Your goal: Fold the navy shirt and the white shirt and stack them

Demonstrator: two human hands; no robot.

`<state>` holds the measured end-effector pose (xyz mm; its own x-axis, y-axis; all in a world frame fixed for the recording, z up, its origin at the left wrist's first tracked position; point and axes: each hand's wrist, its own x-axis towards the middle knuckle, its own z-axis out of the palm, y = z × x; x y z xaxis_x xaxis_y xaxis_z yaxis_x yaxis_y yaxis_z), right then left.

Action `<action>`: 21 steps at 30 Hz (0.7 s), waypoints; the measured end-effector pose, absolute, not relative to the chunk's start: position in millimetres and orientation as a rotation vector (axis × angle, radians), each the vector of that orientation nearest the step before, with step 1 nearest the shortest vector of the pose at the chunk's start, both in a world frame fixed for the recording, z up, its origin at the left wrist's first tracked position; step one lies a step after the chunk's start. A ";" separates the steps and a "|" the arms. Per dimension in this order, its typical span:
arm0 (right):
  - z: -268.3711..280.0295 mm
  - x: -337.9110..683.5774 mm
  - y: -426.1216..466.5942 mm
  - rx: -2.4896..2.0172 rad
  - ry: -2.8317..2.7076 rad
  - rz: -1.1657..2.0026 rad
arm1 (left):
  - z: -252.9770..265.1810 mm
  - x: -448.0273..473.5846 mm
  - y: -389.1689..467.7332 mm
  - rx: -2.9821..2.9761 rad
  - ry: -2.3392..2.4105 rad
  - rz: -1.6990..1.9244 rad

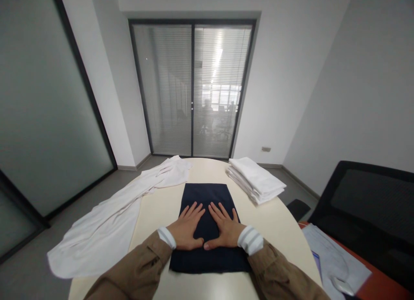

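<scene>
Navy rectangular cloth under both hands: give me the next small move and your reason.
Probably slide the bare left hand and right hand apart across the navy rectangular cloth, smoothing outward: both lie palm-down near its middle, thumb tips close together.

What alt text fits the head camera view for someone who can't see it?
A person's left hand and right hand lie spread on dark cloth atop a pale table. Loose white fabric lies at left, folded white fabric at right.
</scene>
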<state>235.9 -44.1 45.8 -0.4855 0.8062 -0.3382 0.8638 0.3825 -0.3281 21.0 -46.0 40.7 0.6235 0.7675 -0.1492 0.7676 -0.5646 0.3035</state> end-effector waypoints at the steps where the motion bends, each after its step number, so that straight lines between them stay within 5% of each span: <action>1: 45.0 237.6 -41.5 1.529 2.512 -0.706 | 39.8 22.2 -46.6 2.534 1.240 0.034; 8: 38.4 250.1 -16.2 1.639 2.586 -0.618 | 38.3 33.8 -55.3 2.566 1.344 0.381; 21: 48.2 248.4 -27.9 1.467 2.825 -0.610 | 36.8 35.0 -57.7 2.508 1.247 0.090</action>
